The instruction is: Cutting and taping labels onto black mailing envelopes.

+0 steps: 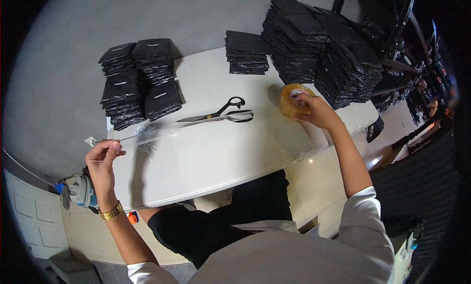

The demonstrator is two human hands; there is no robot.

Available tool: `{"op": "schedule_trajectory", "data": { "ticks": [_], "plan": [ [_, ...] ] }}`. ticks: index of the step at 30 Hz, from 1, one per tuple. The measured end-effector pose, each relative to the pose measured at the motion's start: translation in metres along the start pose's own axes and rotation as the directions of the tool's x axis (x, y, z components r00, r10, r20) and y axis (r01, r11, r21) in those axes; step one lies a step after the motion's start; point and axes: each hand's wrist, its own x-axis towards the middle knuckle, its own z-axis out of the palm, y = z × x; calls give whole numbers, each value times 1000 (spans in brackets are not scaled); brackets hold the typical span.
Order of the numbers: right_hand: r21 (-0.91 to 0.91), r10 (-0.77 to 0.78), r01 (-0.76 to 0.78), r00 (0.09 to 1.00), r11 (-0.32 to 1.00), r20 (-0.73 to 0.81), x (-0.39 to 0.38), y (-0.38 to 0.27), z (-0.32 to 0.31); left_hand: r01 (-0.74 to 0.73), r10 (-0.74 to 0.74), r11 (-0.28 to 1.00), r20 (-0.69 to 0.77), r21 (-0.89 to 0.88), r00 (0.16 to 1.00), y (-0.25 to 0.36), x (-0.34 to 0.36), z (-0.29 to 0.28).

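Note:
My right hand (319, 111) grips a roll of clear yellowish packing tape (290, 107) over the right side of the white table. At the left edge my left hand (104, 159) pinches the free end of the tape between thumb and fingers. A strip of clear tape (196, 123) stretches across between the two hands, above the tabletop. Beneath and just behind the strip lie black-handled scissors (228, 107), their blades pointing left. A small heap of clear, thin strips (145, 139) sits near my left hand, partly behind the tape.
Stacks of flat black plastic packages (140, 80) stand at the table's far left. A smaller stack (246, 51) and large piles (314, 43) of them occupy the far right. A grey wall borders the back of the white table (206, 166). Dark racks (417, 63) stand beyond the right end.

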Motion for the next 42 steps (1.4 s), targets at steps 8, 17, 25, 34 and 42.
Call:
{"op": "schedule_trajectory", "data": {
  "ticks": [8, 17, 25, 34, 42],
  "plan": [
    [226, -7, 13, 1000, 974, -26, -6, 22, -5, -58, 48, 993, -98, -100, 994, -27, 15, -40],
    [-9, 17, -17, 1000, 1000, -18, -3, 8, 0, 30, -39, 993, -74, -114, 996, -38, 4, -31],
    [-81, 90, -93, 995, 992, -42, 2, 19, -4, 29, -31, 983, -8, -180, 999, -22, -29, -12],
    [-220, 121, -147, 984, 964, -129, 10, 10, 16, 34, -46, 962, -39, -271, 998, -19, -40, -4],
    [-220, 29, -53, 993, 974, -111, 0, 6, 0, 100, -111, 970, -38, -220, 993, -16, -26, 1]
  ]
}}
